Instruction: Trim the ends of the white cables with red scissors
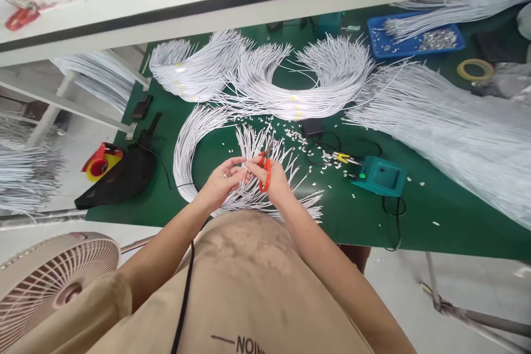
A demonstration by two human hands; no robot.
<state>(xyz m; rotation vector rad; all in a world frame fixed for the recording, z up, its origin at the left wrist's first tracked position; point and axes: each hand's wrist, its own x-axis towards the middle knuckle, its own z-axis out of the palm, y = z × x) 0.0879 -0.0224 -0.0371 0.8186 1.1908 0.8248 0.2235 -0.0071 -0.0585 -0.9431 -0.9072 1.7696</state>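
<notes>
My right hand (274,178) is closed round orange-handled scissors (264,170), blades pointing away from me. My left hand (222,181) pinches the end of a thin white wire (245,167) right at the scissors. Both hands hover over a fanned bundle of white wires (265,146) lying on the green table mat (344,215). Small white cut bits (290,135) are scattered on the mat beyond the hands.
Large curved wire bundles (265,74) fill the back of the mat, a big sheaf (452,121) at right. A teal box (379,175), yellow-handled tool (342,157), blue tray (415,38), tape roll (475,69), black bag (122,174) and a fan (53,282) surround me.
</notes>
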